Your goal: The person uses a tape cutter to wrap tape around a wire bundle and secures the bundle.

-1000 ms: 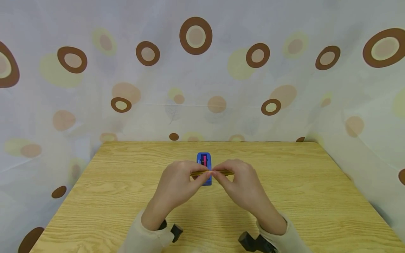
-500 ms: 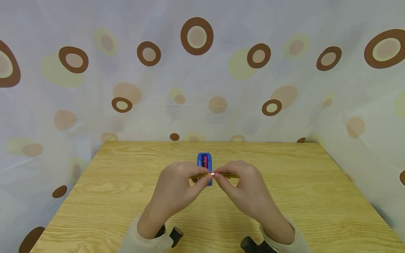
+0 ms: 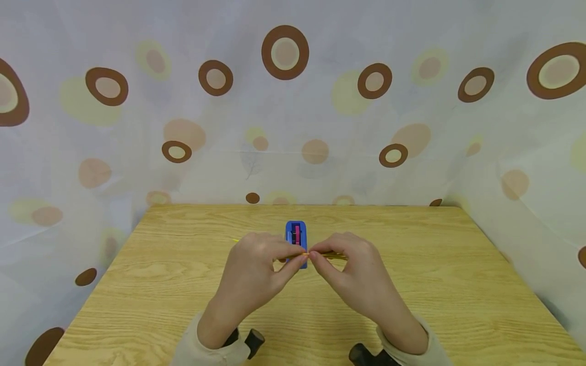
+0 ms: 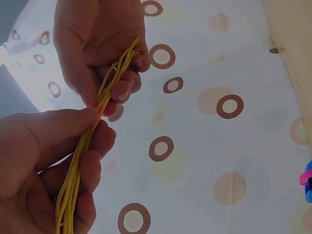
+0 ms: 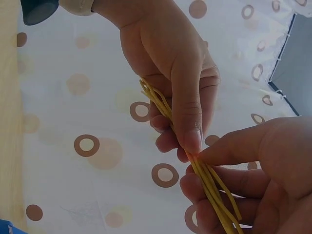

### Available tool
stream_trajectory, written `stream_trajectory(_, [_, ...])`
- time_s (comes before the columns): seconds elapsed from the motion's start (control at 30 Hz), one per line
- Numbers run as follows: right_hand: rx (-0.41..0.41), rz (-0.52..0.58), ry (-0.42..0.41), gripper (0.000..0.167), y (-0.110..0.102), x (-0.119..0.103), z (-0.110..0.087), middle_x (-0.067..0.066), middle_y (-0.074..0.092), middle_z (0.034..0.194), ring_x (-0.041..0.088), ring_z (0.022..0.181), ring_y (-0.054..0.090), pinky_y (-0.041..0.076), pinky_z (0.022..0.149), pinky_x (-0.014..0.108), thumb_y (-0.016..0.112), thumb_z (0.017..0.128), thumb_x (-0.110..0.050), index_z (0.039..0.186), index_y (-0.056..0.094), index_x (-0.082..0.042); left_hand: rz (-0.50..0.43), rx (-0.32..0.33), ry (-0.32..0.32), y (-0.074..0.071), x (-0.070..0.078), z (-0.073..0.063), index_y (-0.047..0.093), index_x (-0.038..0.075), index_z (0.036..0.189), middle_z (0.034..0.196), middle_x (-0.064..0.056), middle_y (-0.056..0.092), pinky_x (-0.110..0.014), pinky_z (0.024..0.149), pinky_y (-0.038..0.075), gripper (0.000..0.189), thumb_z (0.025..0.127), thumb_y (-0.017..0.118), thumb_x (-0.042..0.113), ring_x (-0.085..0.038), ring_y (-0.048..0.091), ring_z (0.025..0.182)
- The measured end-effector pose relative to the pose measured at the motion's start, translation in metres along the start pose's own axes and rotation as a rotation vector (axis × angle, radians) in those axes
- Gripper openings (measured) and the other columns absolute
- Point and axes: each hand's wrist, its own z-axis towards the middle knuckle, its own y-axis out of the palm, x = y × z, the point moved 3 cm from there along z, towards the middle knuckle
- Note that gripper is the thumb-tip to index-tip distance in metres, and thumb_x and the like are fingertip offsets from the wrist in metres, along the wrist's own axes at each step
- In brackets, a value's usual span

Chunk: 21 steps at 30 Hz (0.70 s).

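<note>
My left hand (image 3: pixel 256 262) and right hand (image 3: pixel 350 264) meet in front of me, thumbs nearly touching. Between thumbs and fingers they pinch a bundle of thin yellow strands (image 4: pixel 73 180), held above the table. In the right wrist view the bundle (image 5: pixel 212 187) runs across both palms, with looped and loose ends. A reddish-orange spot shows where the fingertips meet; what it is cannot be told. Beyond the hands stands a blue tape dispenser (image 3: pixel 297 234) with a pink core, its near part mostly hidden by them.
The wooden table (image 3: pixel 183 305) stretches to both sides. A small yellow tip (image 3: pixel 235 240) shows left of the left hand; whether it belongs to the bundle cannot be told. A white curtain (image 3: pixel 293 112) with brown circles encloses the back and sides.
Both hands have come slightly lower and nearer to me, still pinching the strands. The strands on the left are now more hidden. A yellow tip has appeared beyond the left hand.
</note>
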Motion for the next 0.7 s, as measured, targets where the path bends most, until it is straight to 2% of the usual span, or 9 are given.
stream_trajectory(0.2, [-0.033,0.019,0.045,0.004,0.0007,0.0000,0.0006,-0.013,0.069,0.091,0.005,0.086,0.062,0.055,0.073,0.031,0.072,0.093,-0.018,0.094,0.075,-0.019,0.043,0.025,0.035,-0.0004,0.0010,-0.0001,0.081,0.017,0.084,0.074,0.009,0.070,-0.028,0.061,0.046,0.006,0.082,0.082,0.023,-0.003,0.059,0.062])
stream_trajectory(0.47, [-0.130,0.003,0.087,0.008,-0.0002,0.0016,0.0010,-0.013,0.070,0.093,0.002,0.084,0.064,0.054,0.074,0.029,0.068,0.095,-0.021,0.096,0.076,-0.019,0.054,0.042,0.069,0.0013,0.0013,-0.0008,0.081,0.016,0.084,0.075,0.008,0.071,-0.029,0.061,0.046,0.008,0.080,0.084,0.022,-0.005,0.062,0.065])
stream_trajectory(0.7, [-0.110,-0.011,0.074,0.005,0.0000,0.0026,0.0007,-0.014,0.069,0.092,0.002,0.083,0.063,0.055,0.074,0.031,0.072,0.092,-0.017,0.096,0.075,-0.019,0.056,0.044,0.062,0.0034,0.0013,-0.0010,0.082,0.017,0.087,0.077,0.009,0.072,-0.029,0.062,0.046,0.009,0.080,0.084,0.022,-0.005,0.063,0.067])
